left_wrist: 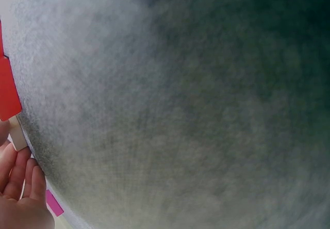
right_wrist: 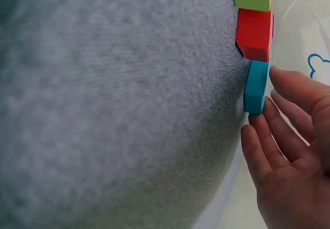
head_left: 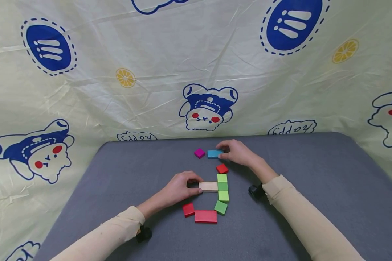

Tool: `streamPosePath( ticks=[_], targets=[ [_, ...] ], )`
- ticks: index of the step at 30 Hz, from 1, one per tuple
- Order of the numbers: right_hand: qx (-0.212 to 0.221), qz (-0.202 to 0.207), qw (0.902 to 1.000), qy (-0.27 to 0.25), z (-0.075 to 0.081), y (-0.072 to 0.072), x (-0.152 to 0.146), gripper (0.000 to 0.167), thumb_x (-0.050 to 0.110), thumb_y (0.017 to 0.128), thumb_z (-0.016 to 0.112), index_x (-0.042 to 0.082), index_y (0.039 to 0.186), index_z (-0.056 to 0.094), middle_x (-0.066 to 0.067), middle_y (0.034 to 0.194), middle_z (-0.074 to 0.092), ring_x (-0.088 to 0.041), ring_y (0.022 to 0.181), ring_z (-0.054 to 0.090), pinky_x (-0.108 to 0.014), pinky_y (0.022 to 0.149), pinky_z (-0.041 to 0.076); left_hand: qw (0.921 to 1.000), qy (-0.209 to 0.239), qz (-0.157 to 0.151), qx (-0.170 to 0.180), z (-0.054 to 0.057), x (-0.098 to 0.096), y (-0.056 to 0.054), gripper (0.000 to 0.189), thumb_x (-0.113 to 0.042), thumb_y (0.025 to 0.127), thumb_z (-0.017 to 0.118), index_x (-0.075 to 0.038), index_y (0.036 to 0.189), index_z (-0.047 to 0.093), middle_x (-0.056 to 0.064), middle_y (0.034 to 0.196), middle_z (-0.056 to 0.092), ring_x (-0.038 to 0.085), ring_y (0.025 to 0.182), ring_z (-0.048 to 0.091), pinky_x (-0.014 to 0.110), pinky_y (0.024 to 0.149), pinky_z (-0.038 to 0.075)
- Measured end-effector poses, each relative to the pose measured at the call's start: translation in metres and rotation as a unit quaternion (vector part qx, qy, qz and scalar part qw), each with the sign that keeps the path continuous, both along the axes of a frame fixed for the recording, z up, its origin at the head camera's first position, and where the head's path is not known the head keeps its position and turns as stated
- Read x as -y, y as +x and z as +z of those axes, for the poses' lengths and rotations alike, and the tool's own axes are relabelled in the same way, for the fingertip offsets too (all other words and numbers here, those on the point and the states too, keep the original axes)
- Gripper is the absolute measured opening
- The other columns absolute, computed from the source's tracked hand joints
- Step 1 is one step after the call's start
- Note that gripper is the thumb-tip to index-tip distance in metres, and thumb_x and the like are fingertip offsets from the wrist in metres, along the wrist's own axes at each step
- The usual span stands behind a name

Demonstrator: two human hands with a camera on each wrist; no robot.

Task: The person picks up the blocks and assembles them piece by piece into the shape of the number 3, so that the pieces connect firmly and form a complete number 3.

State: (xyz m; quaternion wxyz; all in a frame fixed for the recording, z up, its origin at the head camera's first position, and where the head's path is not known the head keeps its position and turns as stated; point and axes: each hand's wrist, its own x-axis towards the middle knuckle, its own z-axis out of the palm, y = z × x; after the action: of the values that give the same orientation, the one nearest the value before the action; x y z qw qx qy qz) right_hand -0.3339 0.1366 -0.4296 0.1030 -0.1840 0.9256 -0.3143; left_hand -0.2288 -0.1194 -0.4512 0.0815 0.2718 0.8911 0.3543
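Observation:
In the head view my left hand (head_left: 182,185) pinches the left end of a plain wooden block (head_left: 209,186) between thumb and fingers. That block's right end meets a column of green blocks (head_left: 222,186). Farther back, the thumb and fingers of my right hand (head_left: 237,152) pinch the right end of a blue block (head_left: 213,154). The right wrist view has the fingertips at the end of this blue block (right_wrist: 256,87). Left of it lies a small magenta block (head_left: 199,153); a red block (head_left: 222,168) sits between the blue block and the green column.
Nearer the front, a tilted green block (head_left: 220,207), a long red block (head_left: 205,216) and a small red block (head_left: 188,209) form a curve. All lie on a grey cloth-covered table (head_left: 297,163). A printed white curtain (head_left: 156,101) hangs behind the table.

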Motion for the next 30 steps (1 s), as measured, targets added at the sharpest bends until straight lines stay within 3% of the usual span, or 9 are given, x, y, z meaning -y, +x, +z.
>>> streamPosePath(
  ticks=[11, 30],
  targets=[
    [0.012, 0.019, 0.9996, 0.015, 0.000, -0.008, 0.001, 0.035, 0.020, 0.089, 0.074, 0.009, 0.122, 0.068, -0.009, 0.116, 0.066, -0.026, 0.104, 0.057, -0.043, 0.092, 0.046, 1.0000, 0.001, -0.001, 0.000, 0.001, 0.000, 0.000, 0.026, -0.020, 0.089, 0.074, -0.017, 0.114, 0.071, -0.009, 0.103, 0.063, 0.009, 0.096, 0.056, 0.030, 0.087, 0.048],
    [0.017, 0.057, 0.9980, 0.022, 0.001, 0.000, 0.012, 0.033, 0.021, 0.088, 0.075, 0.010, 0.119, 0.069, -0.005, 0.112, 0.067, -0.023, 0.100, 0.059, -0.042, 0.090, 0.048, 1.0000, 0.005, -0.003, -0.007, 0.000, 0.000, 0.000, 0.025, -0.019, 0.089, 0.074, -0.017, 0.114, 0.071, -0.008, 0.103, 0.063, 0.009, 0.097, 0.057, 0.030, 0.088, 0.048]
  ],
)
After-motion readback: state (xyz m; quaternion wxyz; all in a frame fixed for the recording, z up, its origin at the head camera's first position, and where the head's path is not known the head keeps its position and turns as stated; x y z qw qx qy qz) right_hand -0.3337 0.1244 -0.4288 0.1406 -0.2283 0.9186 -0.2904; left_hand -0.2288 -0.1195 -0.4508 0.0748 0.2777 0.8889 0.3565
